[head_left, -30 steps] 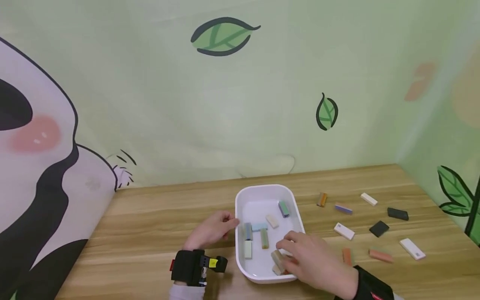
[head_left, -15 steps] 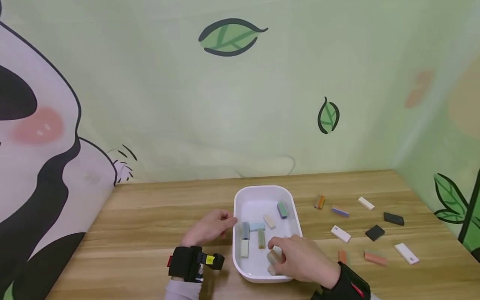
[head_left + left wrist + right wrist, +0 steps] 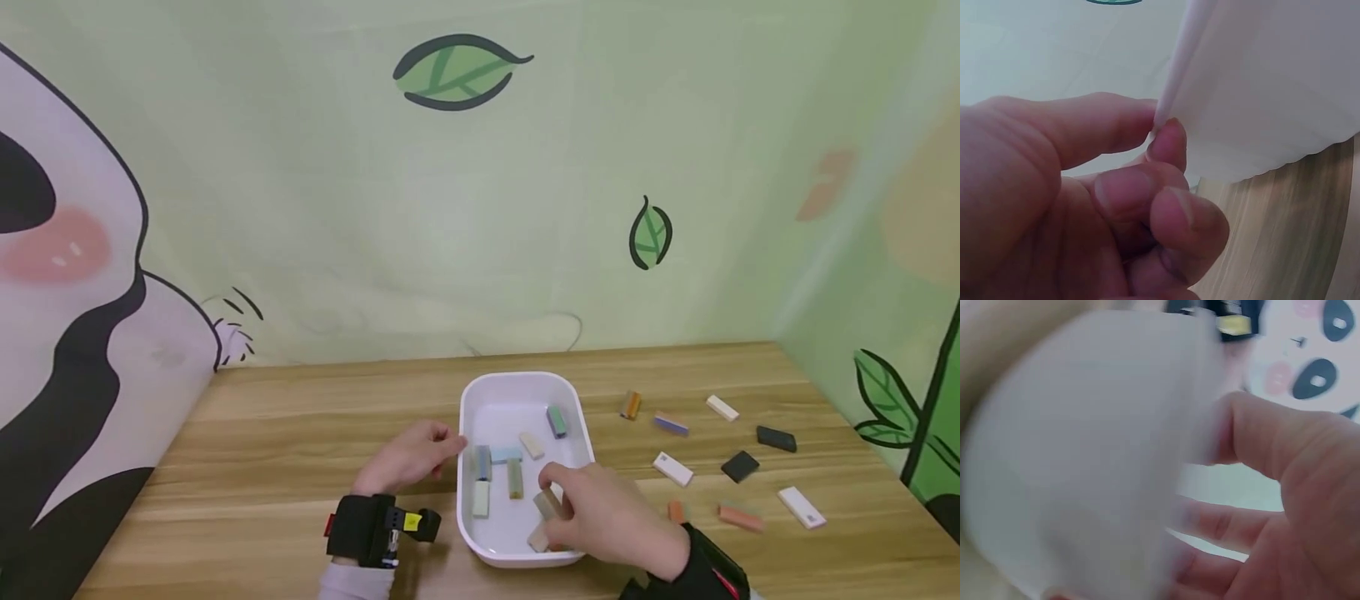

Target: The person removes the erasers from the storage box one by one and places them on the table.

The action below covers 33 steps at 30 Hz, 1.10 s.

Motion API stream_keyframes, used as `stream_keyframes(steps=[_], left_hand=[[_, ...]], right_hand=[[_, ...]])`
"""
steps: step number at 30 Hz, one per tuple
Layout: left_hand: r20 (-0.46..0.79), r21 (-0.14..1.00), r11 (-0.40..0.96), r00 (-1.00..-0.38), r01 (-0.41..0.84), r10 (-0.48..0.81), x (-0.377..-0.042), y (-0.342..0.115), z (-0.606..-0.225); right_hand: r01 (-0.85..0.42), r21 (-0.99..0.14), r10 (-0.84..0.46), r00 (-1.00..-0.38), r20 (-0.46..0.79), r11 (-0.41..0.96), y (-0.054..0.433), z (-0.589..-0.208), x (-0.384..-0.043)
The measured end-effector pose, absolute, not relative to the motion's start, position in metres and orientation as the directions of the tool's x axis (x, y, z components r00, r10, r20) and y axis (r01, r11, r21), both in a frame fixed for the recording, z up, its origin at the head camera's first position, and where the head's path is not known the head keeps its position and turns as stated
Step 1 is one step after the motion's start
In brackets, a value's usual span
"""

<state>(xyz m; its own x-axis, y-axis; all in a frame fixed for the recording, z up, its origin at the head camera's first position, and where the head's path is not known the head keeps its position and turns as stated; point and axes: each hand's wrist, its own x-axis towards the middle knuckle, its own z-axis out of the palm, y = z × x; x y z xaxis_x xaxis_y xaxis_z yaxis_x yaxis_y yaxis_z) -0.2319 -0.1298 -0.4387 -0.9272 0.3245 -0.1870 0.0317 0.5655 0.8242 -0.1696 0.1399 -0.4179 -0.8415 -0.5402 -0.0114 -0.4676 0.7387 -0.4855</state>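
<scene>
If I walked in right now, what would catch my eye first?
Probably the panda picture filling the head view's left side. Next, the white tub on the wooden table, its rim pinched by the left hand, the right hand at small blocks inside. More blocks lie to its right.

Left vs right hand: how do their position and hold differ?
Position: the left hand is outside the white tray, at its left rim; the right hand reaches over the right side, fingertips inside.

Hold: the left hand pinches the rim; the right hand has thumb and index finger about a tan block, though whether it grips is unclear.

Shared: both wrists wear black straps.
</scene>
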Motion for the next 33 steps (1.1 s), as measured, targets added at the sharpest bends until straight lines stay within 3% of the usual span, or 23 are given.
stream_keyframes(steps=[7, 13, 18, 23, 33], left_hand=[[-0.187, 0.833, 0.553, -0.927, 0.027, 0.326, -0.232, -0.128, -0.437], [-0.192, 0.833, 0.553, -0.929, 0.016, 0.317, -0.23, -0.128, -0.437], [-0.199, 0.835, 0.55, -0.93, 0.005, 0.31, -0.229, -0.127, -0.437], [-0.196, 0.831, 0.557, -0.93, 0.01, 0.31, -0.23, -0.126, -0.436], [-0.2, 0.826, 0.564, -0.927, 0.015, 0.317, -0.232, -0.127, -0.436]], right_hand=[[-0.406, -0.429, -0.44, -0.898, 0.023, 0.807, 0.162, -0.386, -0.177], [-0.299, -0.418, -0.327, -0.945, 0.005, 0.858, 0.187, -0.386, -0.192], [-0.307, -0.352, -0.332, -0.943, -0.012, 0.884, 0.203, -0.399, -0.204], [-0.294, -0.279, -0.334, -0.936, -0.109, 0.914, 0.21, -0.412, -0.211], [-0.226, -0.259, -0.284, -0.934, -0.215, 0.939, 0.212, -0.425, -0.217]])
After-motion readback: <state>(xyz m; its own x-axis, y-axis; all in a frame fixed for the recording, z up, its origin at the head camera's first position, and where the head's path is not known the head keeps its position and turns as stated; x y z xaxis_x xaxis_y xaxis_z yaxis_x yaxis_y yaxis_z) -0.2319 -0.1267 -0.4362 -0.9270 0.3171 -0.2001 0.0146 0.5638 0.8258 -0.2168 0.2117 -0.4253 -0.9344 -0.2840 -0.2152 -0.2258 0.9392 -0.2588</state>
